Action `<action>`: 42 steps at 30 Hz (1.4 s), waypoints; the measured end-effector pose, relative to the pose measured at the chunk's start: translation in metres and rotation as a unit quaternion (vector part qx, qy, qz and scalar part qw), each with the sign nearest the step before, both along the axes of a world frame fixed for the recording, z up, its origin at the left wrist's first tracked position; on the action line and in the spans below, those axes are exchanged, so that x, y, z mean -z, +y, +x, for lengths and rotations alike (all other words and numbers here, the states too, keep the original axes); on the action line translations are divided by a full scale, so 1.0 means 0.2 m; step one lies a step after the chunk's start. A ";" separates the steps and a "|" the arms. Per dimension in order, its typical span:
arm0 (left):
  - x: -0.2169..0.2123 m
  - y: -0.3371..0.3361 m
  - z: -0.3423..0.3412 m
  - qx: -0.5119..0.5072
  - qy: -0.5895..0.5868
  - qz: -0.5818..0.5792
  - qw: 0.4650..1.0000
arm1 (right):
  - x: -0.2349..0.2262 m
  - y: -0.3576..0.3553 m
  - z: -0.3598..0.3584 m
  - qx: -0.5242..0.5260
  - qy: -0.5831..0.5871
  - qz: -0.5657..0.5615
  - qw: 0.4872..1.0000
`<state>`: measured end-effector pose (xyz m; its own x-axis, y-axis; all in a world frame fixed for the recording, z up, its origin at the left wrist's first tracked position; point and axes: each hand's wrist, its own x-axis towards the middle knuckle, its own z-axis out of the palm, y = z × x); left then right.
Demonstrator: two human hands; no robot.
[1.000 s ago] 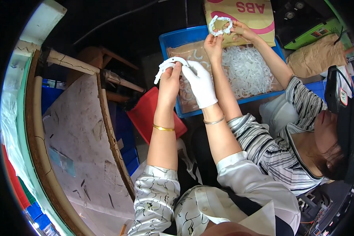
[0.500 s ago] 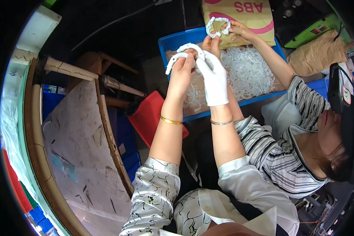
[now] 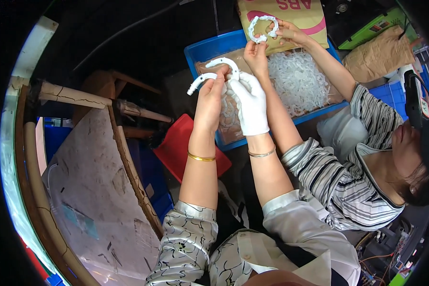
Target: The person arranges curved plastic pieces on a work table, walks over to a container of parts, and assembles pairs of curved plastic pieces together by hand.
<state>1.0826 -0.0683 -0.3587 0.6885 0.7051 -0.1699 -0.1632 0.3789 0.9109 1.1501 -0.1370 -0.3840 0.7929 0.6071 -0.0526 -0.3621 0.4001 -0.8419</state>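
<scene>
Wearing patterned silky sleeves (image 3: 186, 248) at the bottom of the frame, a person raises both forearms over a work area, a gold bangle (image 3: 201, 157) on the left wrist and a thinner one (image 3: 262, 153) on the right. The bare left hand (image 3: 209, 102) is closed with its fingertips pinched on a curved white plastic strip (image 3: 209, 71), which arcs from the lower left up and over toward the right. The right hand (image 3: 250, 105), in a white glove, is closed on the strip's right end, so the piece is gripped from both sides and held in the air just above the near edge of a blue tray (image 3: 209, 47).

Below and left of the hands lies a red plastic bin (image 3: 176, 148), and beside it a curved sheet of worn cardboard (image 3: 86, 190) on wooden framing.

At right, a co-worker in a striped shirt (image 3: 348, 181) reaches across the same tray. That person's two hands hold a small ring of linked white plastic pieces (image 3: 262, 27) above the tray's far edge.

The tray is lined with brown paper and filled with a loose heap of white plastic parts (image 3: 295, 81). Beyond it rests a tan sack (image 3: 291, 14) with red printing; to the right of that, a crumpled brown paper bag (image 3: 381, 52) and a green device (image 3: 376, 26).
</scene>
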 end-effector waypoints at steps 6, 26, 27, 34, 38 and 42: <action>0.03 0.07 -0.04 -0.008 -0.047 -0.024 0.999 | -0.03 0.02 -0.06 -0.052 0.109 0.038 0.992; -0.03 0.01 -0.01 0.001 -0.174 -0.153 0.973 | -0.05 -0.03 0.15 -0.021 0.140 0.100 0.985; -0.04 0.00 0.00 0.000 -0.191 -0.161 0.968 | -0.05 -0.05 0.14 -0.032 0.127 0.101 0.986; 0.03 0.00 0.05 0.028 -0.242 -0.172 0.955 | -0.08 -0.09 0.14 -0.061 0.124 0.071 0.988; 0.02 -0.01 0.08 0.059 -0.263 -0.200 0.942 | -0.10 -0.11 0.15 -0.066 0.104 0.054 0.991; 0.03 -0.03 0.11 0.065 -0.259 -0.200 0.943 | -0.09 -0.14 0.14 -0.072 0.084 0.049 0.993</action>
